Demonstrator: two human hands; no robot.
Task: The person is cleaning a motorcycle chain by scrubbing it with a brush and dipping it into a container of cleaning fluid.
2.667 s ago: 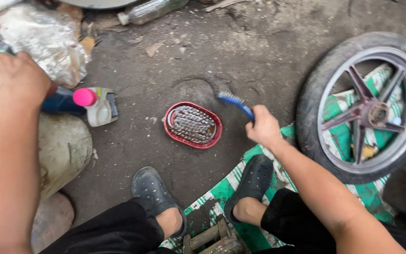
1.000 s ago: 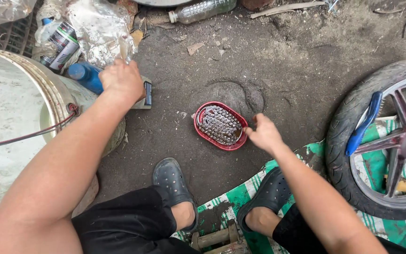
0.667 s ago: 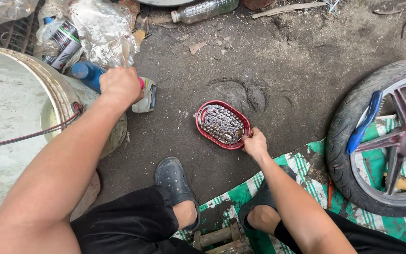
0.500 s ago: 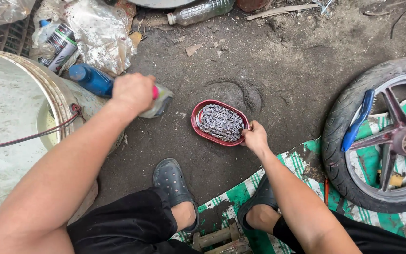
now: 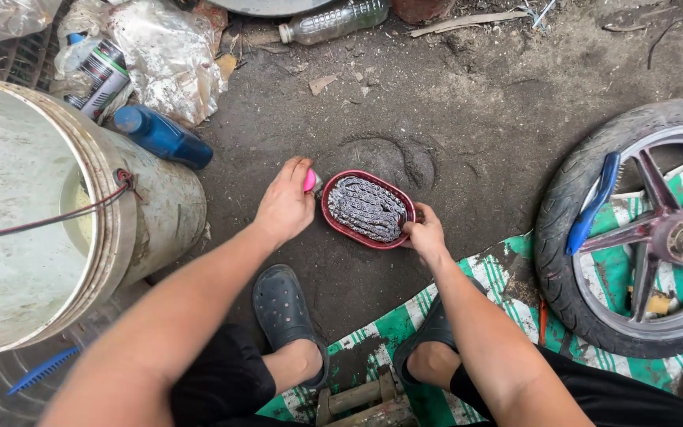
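A large pale drum (image 5: 33,213) stands at the left and a wheel (image 5: 642,229) lies at the right, on a green striped mat (image 5: 507,285). Between them, on the dirt floor, a red oval dish (image 5: 341,225) holding a coiled chain (image 5: 367,208) is gripped at its rim by the right hand (image 5: 424,235). A pink-capped bottle (image 5: 310,181) is clasped by the left hand (image 5: 284,205) beside the dish. Pouring over the chain seems in hand; a steady tilt is called for. Half a second ago the bottle was farther left, beside the drum.
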